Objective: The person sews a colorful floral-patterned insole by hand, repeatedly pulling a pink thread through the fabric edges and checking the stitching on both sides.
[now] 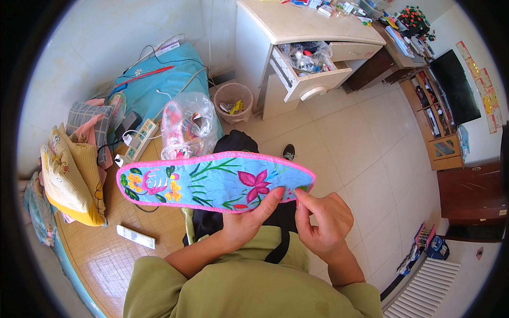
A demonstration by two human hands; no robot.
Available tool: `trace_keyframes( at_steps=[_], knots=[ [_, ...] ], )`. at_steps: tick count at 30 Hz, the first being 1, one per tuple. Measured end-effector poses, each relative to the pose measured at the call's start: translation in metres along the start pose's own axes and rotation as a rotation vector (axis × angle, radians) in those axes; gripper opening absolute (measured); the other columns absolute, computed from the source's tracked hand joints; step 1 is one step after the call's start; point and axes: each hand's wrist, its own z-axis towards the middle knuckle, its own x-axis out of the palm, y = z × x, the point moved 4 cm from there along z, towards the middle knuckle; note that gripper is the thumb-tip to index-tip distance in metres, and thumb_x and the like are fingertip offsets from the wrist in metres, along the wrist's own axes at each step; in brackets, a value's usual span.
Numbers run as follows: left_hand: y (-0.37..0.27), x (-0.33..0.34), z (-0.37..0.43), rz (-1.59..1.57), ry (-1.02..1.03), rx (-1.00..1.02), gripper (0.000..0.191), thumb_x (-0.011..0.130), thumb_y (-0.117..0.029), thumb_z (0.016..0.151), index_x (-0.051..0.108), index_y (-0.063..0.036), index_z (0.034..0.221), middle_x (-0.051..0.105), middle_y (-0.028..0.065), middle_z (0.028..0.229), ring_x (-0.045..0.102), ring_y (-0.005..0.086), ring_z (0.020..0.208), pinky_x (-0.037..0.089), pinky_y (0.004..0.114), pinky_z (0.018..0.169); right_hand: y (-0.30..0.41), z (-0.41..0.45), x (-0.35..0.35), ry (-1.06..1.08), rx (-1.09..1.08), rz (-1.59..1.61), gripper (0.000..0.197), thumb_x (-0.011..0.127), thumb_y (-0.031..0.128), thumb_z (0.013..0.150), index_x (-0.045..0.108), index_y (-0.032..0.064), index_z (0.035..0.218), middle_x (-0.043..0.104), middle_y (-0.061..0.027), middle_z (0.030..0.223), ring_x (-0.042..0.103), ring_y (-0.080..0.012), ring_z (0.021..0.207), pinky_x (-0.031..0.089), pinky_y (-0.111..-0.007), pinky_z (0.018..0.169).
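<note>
An embroidered blue insole [214, 183] with a pink stitched border lies across the middle of the view, its broad face turned up. Magenta and yellow flowers and green leaves are worked on it. My left hand [248, 222] grips its lower edge, thumb on top and fingers hidden beneath. At the right end, my right hand [324, 220] has thumb and forefinger pinched together at the insole's surface, beside a small green patch. Whether a needle or thread sits between those fingertips is too small to tell.
A clear plastic bag [189, 125] and a white power strip [139, 139] lie beyond the insole. A white remote control [136, 236] rests on the woven mat [107, 262]. Ahead stand a waste bin [234, 101] and a desk with an open drawer [314, 81].
</note>
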Motion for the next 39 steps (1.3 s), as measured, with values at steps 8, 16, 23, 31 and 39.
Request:
trace_keyframes(
  at_steps=[8,16,23,31,39],
  knots=[
    [-0.002,0.000,0.000,-0.021,0.004,0.015,0.019,0.061,-0.002,0.082,0.059,-0.0008,0.100,0.063,0.0029,0.093,0.058,0.0099,0.082,0.047,0.023,0.074,0.001,0.004,-0.002,0.033,-0.023,-0.010,0.027,0.065,-0.007,0.064,0.062,-0.0015,0.091,0.052,-0.0015,0.054,0.046,-0.0125,0.043,0.030,-0.026,0.043],
    [-0.001,0.000,0.000,-0.008,0.012,0.002,0.019,0.061,-0.001,0.082,0.059,-0.0008,0.101,0.063,0.0031,0.093,0.058,0.0099,0.083,0.047,0.023,0.074,0.001,0.005,-0.002,0.041,-0.033,-0.013,0.027,0.065,-0.006,0.065,0.062,-0.0018,0.091,0.051,-0.0014,0.053,0.046,-0.0126,0.043,0.030,-0.026,0.043],
    [-0.003,-0.004,-0.002,0.042,0.075,0.037,0.018,0.062,0.000,0.080,0.059,0.0011,0.098,0.062,0.0081,0.094,0.059,0.0138,0.081,0.048,0.024,0.071,0.002,0.007,-0.001,0.092,-0.004,-0.014,0.025,0.065,-0.006,0.065,0.062,-0.0014,0.090,0.050,-0.0019,0.054,0.044,-0.0138,0.043,0.031,-0.027,0.044],
    [-0.033,0.005,0.002,0.497,0.217,0.767,0.029,0.069,-0.012,0.059,0.065,0.0002,0.085,0.061,0.0118,0.086,0.061,0.0259,0.079,0.050,0.031,0.067,-0.017,-0.017,0.005,0.109,0.340,0.363,0.014,0.065,-0.002,0.065,0.060,0.0015,0.077,0.051,-0.0068,0.056,0.045,-0.0199,0.044,0.033,-0.030,0.043],
    [-0.037,0.010,0.011,0.470,0.449,0.647,0.028,0.066,-0.011,0.059,0.065,-0.0006,0.084,0.062,0.0081,0.083,0.061,0.0245,0.080,0.051,0.030,0.068,-0.015,-0.035,-0.002,0.111,0.445,0.350,0.023,0.070,0.012,0.070,0.061,-0.0038,0.084,0.062,-0.0060,0.070,0.057,-0.0106,0.058,0.044,-0.024,0.053]
  ],
)
